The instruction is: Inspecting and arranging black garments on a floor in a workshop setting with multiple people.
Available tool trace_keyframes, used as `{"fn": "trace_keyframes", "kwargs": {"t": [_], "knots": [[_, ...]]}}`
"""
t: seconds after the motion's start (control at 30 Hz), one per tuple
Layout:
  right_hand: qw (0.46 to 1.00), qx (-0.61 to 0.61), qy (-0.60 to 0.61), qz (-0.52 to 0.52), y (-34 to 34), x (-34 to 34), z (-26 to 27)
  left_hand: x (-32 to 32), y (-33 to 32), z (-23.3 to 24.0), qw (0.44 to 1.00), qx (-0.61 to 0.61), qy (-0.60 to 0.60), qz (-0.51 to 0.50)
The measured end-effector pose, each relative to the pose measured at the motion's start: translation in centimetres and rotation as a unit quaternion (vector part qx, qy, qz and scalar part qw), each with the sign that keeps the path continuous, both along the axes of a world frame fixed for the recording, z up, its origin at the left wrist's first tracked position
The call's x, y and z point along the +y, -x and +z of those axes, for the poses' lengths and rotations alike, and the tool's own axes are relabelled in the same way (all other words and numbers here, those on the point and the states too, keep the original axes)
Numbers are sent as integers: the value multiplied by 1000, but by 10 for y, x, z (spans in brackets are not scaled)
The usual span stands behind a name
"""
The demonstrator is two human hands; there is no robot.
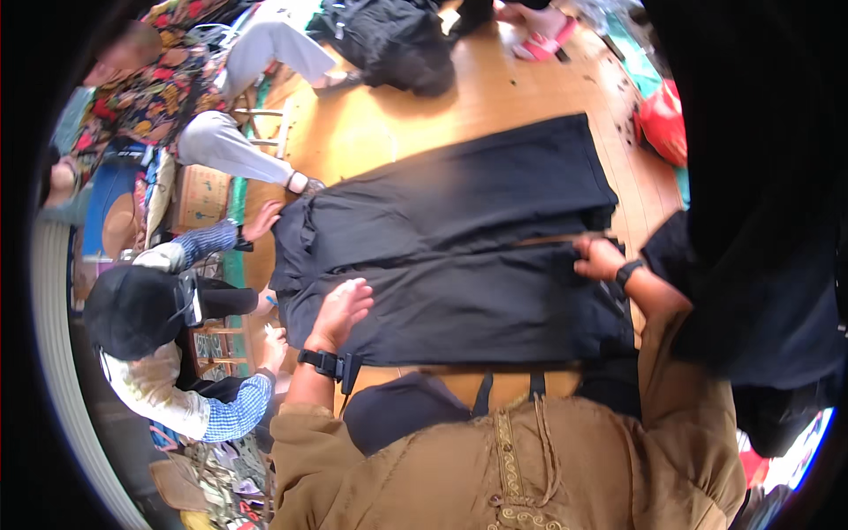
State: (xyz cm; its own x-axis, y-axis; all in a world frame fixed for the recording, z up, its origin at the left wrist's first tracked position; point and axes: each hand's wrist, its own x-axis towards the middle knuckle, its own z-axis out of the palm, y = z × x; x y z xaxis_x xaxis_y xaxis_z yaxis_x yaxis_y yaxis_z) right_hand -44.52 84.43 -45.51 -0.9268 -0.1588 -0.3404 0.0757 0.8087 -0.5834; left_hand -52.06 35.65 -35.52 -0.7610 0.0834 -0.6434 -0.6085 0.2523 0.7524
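A pair of black trousers (pixel 424 245) lies spread on a wooden table, its waist at the left and its leg ends at the right. My left hand (pixel 342 311) is over the lower edge near the waist, palm partly turned up, fingers apart, holding nothing. At the right, my right hand (pixel 597 258) is at the hem end of the nearer leg, fingers bent against the cloth; whether it pinches the fabric is not plain. Both my wrists wear black bands.
A co-worker in a black cap (pixel 136 311) sits at the left, one hand by the waist. Another person in grey trousers (pixel 232 149) is at the upper left. Black cloth (pixel 404 50) is heaped at the top. A red bag (pixel 664 122) stands at the upper right.
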Motion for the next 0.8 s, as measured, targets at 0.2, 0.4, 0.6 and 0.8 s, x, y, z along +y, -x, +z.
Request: {"fn": "trace_keyframes", "kwargs": {"t": [0.2,0.4,0.6,0.8], "knots": [[997,73,-2,-38,-96,16,-50,-24,-34,-20,992,-53,-70,91],[969,161,6,-185,-171,30,-133,-66,-9,-110,999,-35,27,13],[690,-56,442,-571,-169,71,-111,-39,-14,-80,926,-45,-129,352],[718,-172,450,-501,-133,70,-57,-101,-9,-118,825,39,-221,518]]}}
